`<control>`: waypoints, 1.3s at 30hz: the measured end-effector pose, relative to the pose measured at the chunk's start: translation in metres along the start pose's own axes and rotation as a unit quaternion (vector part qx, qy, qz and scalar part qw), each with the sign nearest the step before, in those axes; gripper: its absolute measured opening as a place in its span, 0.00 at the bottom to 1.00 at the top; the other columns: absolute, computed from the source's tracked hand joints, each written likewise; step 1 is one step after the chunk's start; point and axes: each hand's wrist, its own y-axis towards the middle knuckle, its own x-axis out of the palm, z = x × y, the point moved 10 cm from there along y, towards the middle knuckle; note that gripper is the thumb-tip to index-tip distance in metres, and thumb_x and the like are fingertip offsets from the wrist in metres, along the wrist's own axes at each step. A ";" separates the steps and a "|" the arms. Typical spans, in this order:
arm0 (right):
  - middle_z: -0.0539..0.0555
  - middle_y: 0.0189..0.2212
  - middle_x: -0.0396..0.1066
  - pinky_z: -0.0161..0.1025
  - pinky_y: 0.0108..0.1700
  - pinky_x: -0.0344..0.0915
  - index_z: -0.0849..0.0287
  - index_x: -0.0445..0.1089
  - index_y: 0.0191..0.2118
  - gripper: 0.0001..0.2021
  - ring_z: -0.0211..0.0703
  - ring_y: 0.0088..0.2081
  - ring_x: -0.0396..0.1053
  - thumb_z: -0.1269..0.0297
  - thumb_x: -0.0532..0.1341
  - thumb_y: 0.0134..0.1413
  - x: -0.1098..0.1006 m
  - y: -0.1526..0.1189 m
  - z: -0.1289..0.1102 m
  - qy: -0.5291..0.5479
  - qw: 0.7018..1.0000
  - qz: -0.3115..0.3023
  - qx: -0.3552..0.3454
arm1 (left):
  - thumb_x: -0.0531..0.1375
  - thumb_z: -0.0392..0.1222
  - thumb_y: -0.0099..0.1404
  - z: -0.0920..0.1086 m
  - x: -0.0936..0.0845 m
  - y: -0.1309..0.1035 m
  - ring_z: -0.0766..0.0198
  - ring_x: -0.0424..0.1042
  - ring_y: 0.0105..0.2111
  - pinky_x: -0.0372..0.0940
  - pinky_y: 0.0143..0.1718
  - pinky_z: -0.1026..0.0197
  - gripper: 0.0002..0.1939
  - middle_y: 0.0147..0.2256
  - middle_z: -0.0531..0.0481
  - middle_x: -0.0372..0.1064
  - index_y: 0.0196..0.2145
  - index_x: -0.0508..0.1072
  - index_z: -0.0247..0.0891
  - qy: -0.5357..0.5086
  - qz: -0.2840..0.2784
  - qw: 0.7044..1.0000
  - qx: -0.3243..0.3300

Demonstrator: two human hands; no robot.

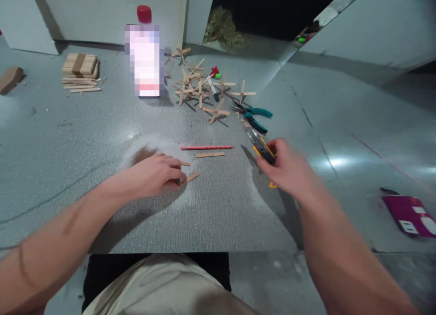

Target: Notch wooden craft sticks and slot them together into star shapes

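Over the grey table, my right hand is closed around a black and yellow utility knife that points up and to the left. My left hand is lowered to the surface with bent fingers, at the near ends of two short wooden stick pieces, one upper and one lower. Whether its fingertips grip a piece is hidden. Just beyond lie a flat stick with a small dark mark and a red pencil. Pale dust surrounds a brown patch behind my left hand.
Several crossed-stick pieces, a marker and teal-handled pliers lie at the back centre. Bundled sticks sit back left, beside a bright blurred object. A purple packet is far right.
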 end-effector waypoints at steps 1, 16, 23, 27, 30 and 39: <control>0.58 0.31 0.77 0.44 0.28 0.66 0.56 0.67 0.49 0.14 0.54 0.30 0.75 0.56 0.61 0.61 0.000 -0.014 -0.002 0.014 1.000 -0.012 -0.012 | 0.61 0.42 0.70 -0.001 0.004 0.004 0.59 0.75 0.50 0.65 0.54 0.58 0.15 0.49 0.51 0.76 0.53 0.78 0.49 0.004 -0.034 0.999 0.015; 0.55 0.39 0.77 0.37 0.30 0.72 0.56 0.62 0.66 0.23 0.43 0.30 0.78 0.72 0.54 0.68 0.030 -0.130 -0.127 0.076 0.952 -0.078 -0.285 | 0.59 0.65 0.68 -0.005 0.042 0.023 0.43 0.48 0.73 0.38 0.72 0.35 0.32 0.71 0.43 0.55 0.64 0.69 0.51 -0.007 -0.082 0.986 0.142; 0.55 0.40 0.76 0.37 0.33 0.73 0.58 0.60 0.67 0.23 0.41 0.33 0.77 0.72 0.50 0.70 0.037 -0.130 -0.132 0.060 0.953 -0.116 -0.274 | 0.60 0.64 0.68 -0.007 0.043 0.022 0.45 0.48 0.73 0.38 0.73 0.38 0.32 0.71 0.43 0.54 0.65 0.68 0.48 -0.028 -0.072 0.987 0.139; 0.54 0.39 0.76 0.35 0.32 0.72 0.57 0.61 0.67 0.22 0.39 0.32 0.76 0.70 0.50 0.71 0.040 -0.134 -0.131 0.058 0.954 -0.114 -0.270 | 0.58 0.64 0.69 -0.007 0.044 0.022 0.45 0.49 0.73 0.39 0.72 0.37 0.32 0.71 0.42 0.54 0.65 0.68 0.47 -0.023 -0.067 0.987 0.141; 0.54 0.40 0.77 0.33 0.34 0.71 0.56 0.61 0.68 0.23 0.38 0.33 0.76 0.73 0.52 0.71 0.038 -0.139 -0.132 0.055 0.959 -0.085 -0.266 | 0.57 0.65 0.70 -0.007 0.044 0.022 0.44 0.52 0.72 0.40 0.73 0.38 0.33 0.71 0.42 0.55 0.65 0.69 0.46 -0.022 -0.066 0.987 0.144; 0.57 0.44 0.79 0.35 0.34 0.72 0.58 0.63 0.67 0.23 0.37 0.29 0.75 0.72 0.55 0.70 0.037 -0.152 -0.142 0.023 0.961 -0.013 -0.276 | 0.53 0.65 0.72 -0.007 0.049 0.024 0.45 0.49 0.73 0.41 0.72 0.38 0.32 0.72 0.42 0.52 0.66 0.67 0.48 -0.005 -0.099 0.986 0.136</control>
